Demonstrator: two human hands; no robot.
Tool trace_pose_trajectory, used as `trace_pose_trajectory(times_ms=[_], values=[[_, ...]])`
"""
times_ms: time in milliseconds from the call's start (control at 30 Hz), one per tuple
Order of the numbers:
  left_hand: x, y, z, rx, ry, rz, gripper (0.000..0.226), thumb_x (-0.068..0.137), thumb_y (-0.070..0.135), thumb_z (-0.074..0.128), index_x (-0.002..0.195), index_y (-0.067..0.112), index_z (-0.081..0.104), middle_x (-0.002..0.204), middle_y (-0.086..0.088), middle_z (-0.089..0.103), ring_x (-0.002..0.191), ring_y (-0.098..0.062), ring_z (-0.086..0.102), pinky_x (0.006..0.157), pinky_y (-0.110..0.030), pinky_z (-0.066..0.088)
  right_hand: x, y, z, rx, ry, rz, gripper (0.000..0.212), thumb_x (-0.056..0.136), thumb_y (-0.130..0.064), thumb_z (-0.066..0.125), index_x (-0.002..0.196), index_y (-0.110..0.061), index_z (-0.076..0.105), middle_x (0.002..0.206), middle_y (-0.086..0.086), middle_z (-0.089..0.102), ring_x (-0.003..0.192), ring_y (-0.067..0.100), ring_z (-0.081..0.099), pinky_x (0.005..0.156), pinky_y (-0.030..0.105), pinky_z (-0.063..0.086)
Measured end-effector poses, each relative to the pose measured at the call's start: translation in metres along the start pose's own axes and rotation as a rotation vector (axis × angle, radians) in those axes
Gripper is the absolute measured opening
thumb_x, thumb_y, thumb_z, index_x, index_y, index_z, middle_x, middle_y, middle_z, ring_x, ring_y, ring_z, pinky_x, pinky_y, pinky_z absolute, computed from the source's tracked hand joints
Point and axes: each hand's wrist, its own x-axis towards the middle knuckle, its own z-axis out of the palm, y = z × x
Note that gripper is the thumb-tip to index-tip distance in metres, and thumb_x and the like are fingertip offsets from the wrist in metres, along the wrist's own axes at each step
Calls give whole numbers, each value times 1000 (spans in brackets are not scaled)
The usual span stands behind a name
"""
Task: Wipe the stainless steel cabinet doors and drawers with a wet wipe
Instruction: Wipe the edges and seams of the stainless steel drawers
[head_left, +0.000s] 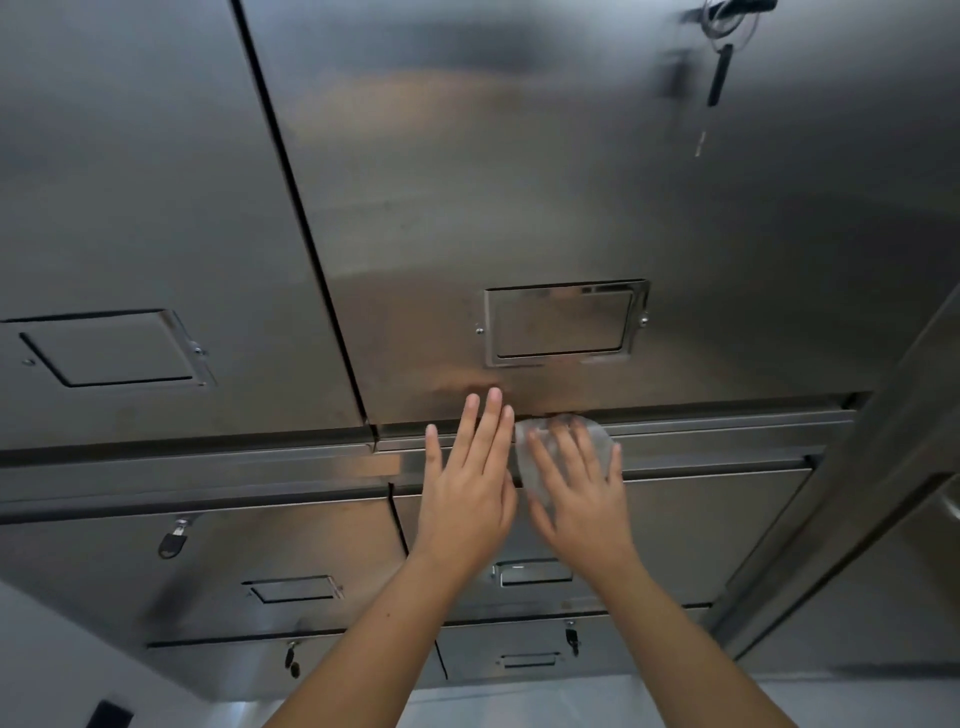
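A stainless steel cabinet fills the view. The right cabinet door (545, 197) carries a chrome label holder (563, 322); the left door (135, 218) has one too. Below them run the drawers (701, 530). My right hand (576, 499) presses a pale wet wipe (524, 457) with spread straight fingers against the ledge between the right door's bottom edge and the top drawer. My left hand (467, 488) lies flat beside it, fingers straight, fingertips touching the door's lower edge. Most of the wipe is hidden under my right hand.
Keys hang from the lock (719, 67) at the door's upper right. A key with a black fob (171, 540) hangs from the left drawer. More keys (571, 636) dangle on the lower drawers. A steel post (841, 467) slants along the right side.
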Motion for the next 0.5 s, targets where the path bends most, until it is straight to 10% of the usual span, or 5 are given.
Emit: trace_pose_trajectory(times_ms=[300,500], values=[[13,39,6,16,-37,-156,74,70,22,75,135,2,46,145,-21,34,132,-37,35,96,-64,24,-10,60,-18,37,64,231,56,85,-40,43,133,-13,39,135,24,45,130,37,28,96,66,30],[28,65,6,35,-34,12,59,84,29,34,139,9,41,149,-10,28,137,-26,28,102,-59,24,-13,61,-13,37,16,146,59,86,-45,42,138,-18,36,141,20,42,134,33,26,99,64,23]])
